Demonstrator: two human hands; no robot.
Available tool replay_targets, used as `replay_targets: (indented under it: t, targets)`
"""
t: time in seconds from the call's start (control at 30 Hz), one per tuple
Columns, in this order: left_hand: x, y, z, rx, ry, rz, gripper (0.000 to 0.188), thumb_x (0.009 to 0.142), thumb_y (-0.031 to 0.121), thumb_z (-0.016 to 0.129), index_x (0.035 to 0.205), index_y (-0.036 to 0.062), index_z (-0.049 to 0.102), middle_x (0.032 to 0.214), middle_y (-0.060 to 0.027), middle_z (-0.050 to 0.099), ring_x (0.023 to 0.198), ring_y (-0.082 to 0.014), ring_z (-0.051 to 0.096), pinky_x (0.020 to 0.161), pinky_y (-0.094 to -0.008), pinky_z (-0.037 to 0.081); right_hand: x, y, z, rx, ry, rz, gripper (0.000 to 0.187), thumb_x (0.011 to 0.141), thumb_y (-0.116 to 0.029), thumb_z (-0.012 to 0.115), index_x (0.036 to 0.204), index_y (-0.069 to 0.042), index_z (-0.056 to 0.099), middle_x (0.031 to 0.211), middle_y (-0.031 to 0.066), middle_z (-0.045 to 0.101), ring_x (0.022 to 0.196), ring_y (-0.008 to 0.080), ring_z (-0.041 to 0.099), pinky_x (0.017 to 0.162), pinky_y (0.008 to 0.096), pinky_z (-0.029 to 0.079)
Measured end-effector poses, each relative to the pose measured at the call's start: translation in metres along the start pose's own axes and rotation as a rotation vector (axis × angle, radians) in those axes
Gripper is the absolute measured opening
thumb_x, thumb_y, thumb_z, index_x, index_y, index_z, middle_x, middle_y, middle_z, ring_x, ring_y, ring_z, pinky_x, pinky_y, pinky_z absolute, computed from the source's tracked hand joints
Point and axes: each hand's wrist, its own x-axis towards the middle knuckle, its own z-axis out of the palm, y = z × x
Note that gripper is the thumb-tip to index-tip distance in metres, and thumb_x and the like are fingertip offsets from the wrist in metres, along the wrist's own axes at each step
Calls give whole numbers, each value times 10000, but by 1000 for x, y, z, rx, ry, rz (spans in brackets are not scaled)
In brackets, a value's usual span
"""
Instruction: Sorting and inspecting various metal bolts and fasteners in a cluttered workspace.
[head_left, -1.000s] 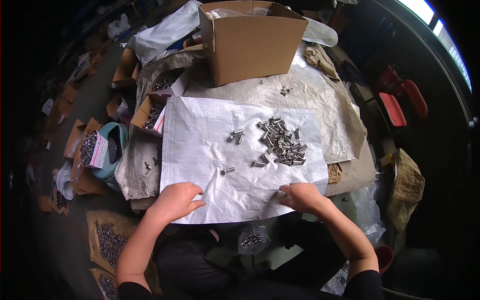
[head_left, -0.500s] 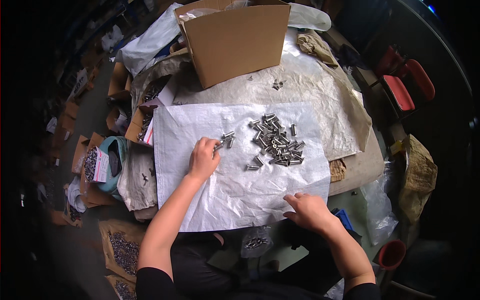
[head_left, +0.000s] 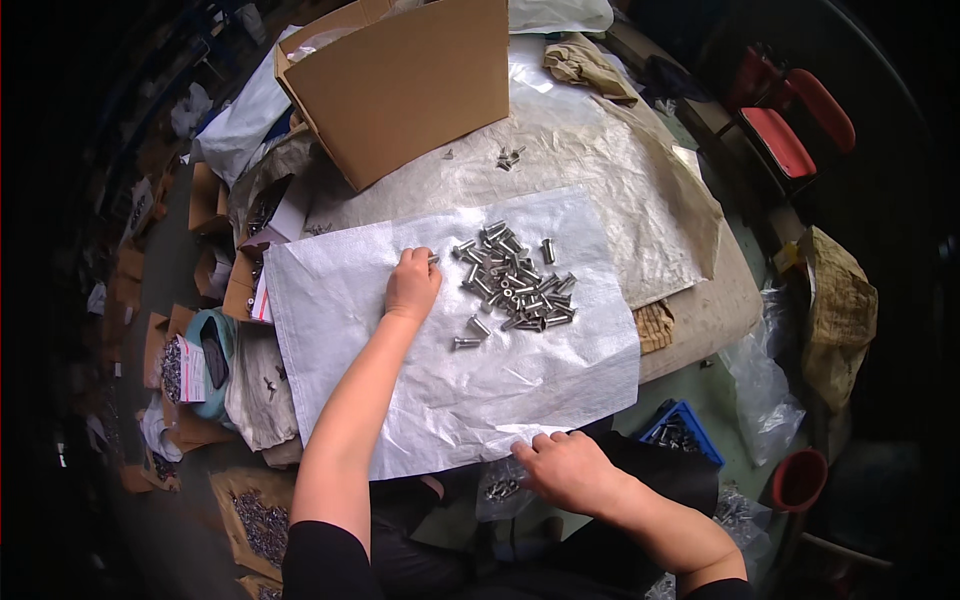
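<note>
My left hand [head_left: 412, 286] is on the left part of a white woven sheet [head_left: 340, 350], its fingers closed on small metal bolts. The end of one bolt [head_left: 433, 258] shows past the fingertips; the rest are hidden. To its right lies a loose pile of shiny metal bolts [head_left: 515, 285] with wide flat heads, some hollow. Two bolts [head_left: 468, 336] sit apart at the pile's near side. My right hand [head_left: 572, 472] is at the sheet's near edge, fingers loosely bent and apart, with nothing visible in them. Just beside it is a clear bag [head_left: 500, 490] with metal parts inside.
A large cardboard box [head_left: 400, 95] stands at the back of the covered table. Several small bolts [head_left: 510, 158] lie beyond the sheet. Open boxes of parts [head_left: 180, 370] are at the left. A blue bin [head_left: 690, 430], a red bucket [head_left: 800, 478] and a red chair [head_left: 778, 140] are at the right.
My left hand has closed in on the few bolts left of the pile, which it now covers. My right hand has moved left along the sheet's near edge. The whole view has turned slightly.
</note>
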Motion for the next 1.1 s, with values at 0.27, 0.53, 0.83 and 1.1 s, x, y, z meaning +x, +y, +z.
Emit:
replay_targets:
  t: [0.27,0.53,0.83,1.1]
  targets:
    - [22,75,27,-15,77,209,321,727,250,590,1017,117,564,1082,-141,494,986,-328,478,847,-401,397,-4,0,0,26,-21,-19,361,741,-284,584,1007,-56,497,784,98,565,738,257,580,626,350,456]
    - [19,84,28,-26,-155,182,276,722,315,562,977,210,584,1116,-58,500,1026,-253,464,851,-407,350,-5,-2,6,37,65,-97,203,705,-128,526,882,-30,540,722,82,572,673,223,582,542,335,448]
    - [-16,84,-8,-53,-280,363,571,632,521,623,1082,181,533,1097,-111,483,949,-296,482,774,-401,418,-7,-2,9,21,87,-76,209,704,-135,532,885,-31,544,731,87,578,675,220,583,529,323,439]
    - [-19,80,-4,-114,-251,364,508,630,403,666,1054,162,523,1061,-137,479,933,-310,516,770,-384,455,-4,-4,15,-6,67,-82,185,711,-138,524,866,-41,550,732,88,581,677,224,584,539,332,438]
